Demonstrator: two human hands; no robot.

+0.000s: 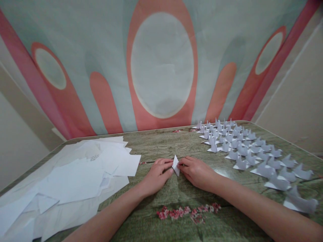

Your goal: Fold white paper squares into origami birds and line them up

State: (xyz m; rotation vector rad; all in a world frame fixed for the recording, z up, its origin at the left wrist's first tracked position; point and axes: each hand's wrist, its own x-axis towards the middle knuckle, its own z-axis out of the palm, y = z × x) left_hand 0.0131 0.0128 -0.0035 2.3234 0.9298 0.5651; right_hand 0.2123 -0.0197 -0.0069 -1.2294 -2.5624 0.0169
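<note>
A small piece of folded white paper (176, 165), shaped like a narrow diamond, is held between my two hands just above the middle of the table. My left hand (159, 174) grips its left edge, the thumb nearer to me and the fingers behind. On the other side, my right hand (195, 170) pinches the right edge, its fingertips bunched together. Both hands are closed on the same paper, and parts of its sides are hidden by the fingers.
Loose white paper sheets (75, 174) lie in an overlapping pile on the left. Several rows of folded white paper birds (241, 163) stand on the right, close to my right forearm. The wood-patterned table (141, 215) has printed pink flowers. A patterned backdrop (163, 67) hangs behind it.
</note>
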